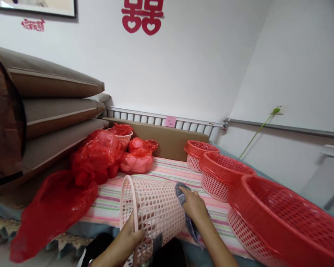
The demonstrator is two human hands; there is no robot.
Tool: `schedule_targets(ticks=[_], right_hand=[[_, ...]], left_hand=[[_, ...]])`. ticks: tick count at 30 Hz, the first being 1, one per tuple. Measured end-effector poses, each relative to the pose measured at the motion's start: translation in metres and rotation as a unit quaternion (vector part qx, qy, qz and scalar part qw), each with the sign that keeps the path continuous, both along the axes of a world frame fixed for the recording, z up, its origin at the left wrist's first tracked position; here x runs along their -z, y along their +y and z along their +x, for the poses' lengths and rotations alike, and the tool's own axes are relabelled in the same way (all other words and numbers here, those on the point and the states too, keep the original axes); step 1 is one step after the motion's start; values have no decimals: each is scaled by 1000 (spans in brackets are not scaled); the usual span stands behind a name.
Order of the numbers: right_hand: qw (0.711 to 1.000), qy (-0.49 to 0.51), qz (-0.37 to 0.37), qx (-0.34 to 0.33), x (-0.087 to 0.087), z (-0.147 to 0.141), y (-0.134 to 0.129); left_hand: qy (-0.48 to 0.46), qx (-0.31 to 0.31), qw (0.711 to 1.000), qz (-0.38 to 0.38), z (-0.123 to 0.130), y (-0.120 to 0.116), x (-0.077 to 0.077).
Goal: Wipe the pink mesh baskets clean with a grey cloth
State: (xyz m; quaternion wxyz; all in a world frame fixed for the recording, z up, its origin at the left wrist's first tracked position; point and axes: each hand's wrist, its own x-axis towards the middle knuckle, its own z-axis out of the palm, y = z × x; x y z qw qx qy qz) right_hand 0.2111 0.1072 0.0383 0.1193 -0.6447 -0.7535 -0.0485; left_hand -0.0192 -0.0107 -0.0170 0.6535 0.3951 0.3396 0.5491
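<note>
A pale pink perforated plastic basket lies tipped on its side in front of me, its open mouth facing left. My left hand grips the rim, with the thumb outside and the fingers partly hidden in the mouth. At the basket's base on the right, my right hand presses a grey cloth against the edge. The rest of the cloth hangs down below that hand. A dark patch shows on the basket's lower side.
Three baskets lined with red plastic bags stand in a row at right. Red plastic bags and a small basket sit at left beside stacked cushions. Under them spreads a striped sheet. A radiator runs along the wall.
</note>
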Motion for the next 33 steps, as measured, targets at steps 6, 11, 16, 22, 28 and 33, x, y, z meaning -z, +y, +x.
schedule_targets(ticks=[6,11,16,22,28,33], right_hand=[[991,30,22,-132,-23,-62,-30],[960,58,16,-275,-40,-118,-65],[957,55,8,-286,-39,-126,-77],[985,28,16,-168,-19,-81,-51],[1000,-3,-1,23,-4,-13,-11],[997,-1,-13,70,-5,-4,1]], left_hand=[[-5,5,1000,17,-2,-3,-4],[43,-10,997,57,-2,-1,-4],[70,-23,993,93,-3,-4,-7],[10,-15,999,39,-2,-10,-4],[15,-10,1000,23,2,-9,0],[47,-12,997,54,-1,-10,-12]])
